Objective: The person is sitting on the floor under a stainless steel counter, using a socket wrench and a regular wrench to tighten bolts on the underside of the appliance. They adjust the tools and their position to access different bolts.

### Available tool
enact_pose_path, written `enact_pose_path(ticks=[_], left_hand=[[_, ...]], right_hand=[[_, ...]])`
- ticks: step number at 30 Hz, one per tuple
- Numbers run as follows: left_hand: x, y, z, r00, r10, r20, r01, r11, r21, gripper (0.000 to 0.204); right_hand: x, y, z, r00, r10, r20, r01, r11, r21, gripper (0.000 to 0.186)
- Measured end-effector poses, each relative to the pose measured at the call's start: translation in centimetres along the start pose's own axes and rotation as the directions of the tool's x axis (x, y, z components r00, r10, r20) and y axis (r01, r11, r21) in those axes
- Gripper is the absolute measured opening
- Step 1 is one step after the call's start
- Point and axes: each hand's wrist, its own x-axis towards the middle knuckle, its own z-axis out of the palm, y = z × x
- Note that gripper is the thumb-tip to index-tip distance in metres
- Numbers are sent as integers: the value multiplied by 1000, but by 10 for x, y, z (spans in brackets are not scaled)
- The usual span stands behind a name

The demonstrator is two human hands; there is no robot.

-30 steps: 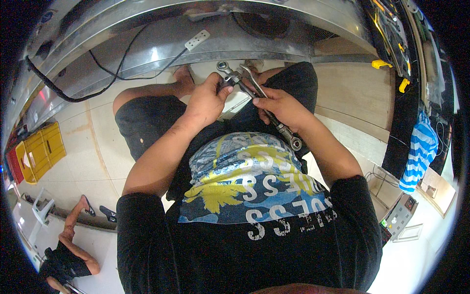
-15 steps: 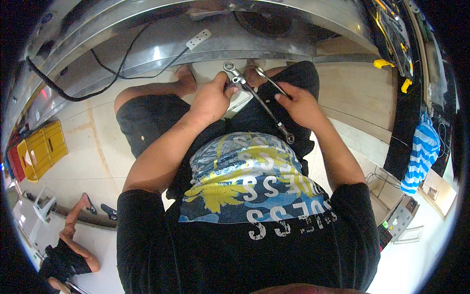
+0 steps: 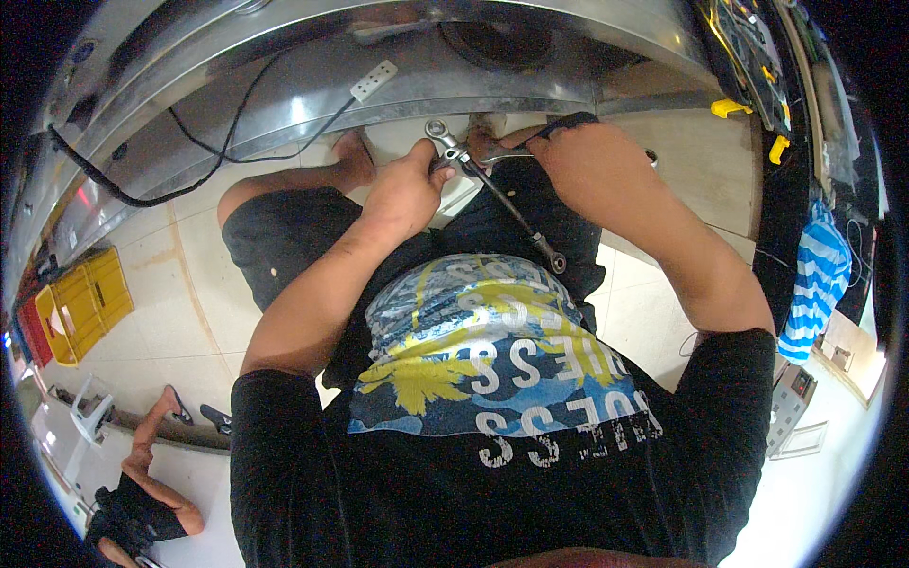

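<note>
My left hand (image 3: 405, 189) grips a long steel combination wrench (image 3: 492, 189) near its open-jaw head, and the shaft slants down to a ring end over my lap. My right hand (image 3: 592, 161) is closed on a second, smaller steel tool (image 3: 511, 149) that meets the wrench close to my left hand. Both hands are raised in front of a curved sheet-metal body (image 3: 284, 85). I am seated on the tiled floor (image 3: 180, 275) in dark shorts and a printed dark shirt.
A black cable (image 3: 204, 147) and a white power strip (image 3: 373, 80) lie on the metal body. Yellow and red crates (image 3: 80, 303) stand at the left. Another person's leg and arm (image 3: 151, 454) show at the lower left. A blue-striped cloth (image 3: 814, 279) hangs at the right.
Both hands have lifted away from my lap toward the metal body. My right hand has slid off the wrench's lower shaft up to its upper end, now holding the smaller tool.
</note>
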Motion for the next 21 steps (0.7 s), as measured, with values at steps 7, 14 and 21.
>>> enact_pose_path(ticks=[7,14,21], left_hand=[[-2,2,-5,1000,6,20,-6,1000,0,33],[-4,7,-11,999,0,41,1,1000,-24,31],[-5,9,-11,1000,14,27,-15,1000,13,33]], right_hand=[[15,-14,-11,998,-58,-3,58,997,-45,33],[21,-18,-17,986,-166,-2,165,983,-77,33],[29,-16,-18,996,-87,17,87,996,-8,18]])
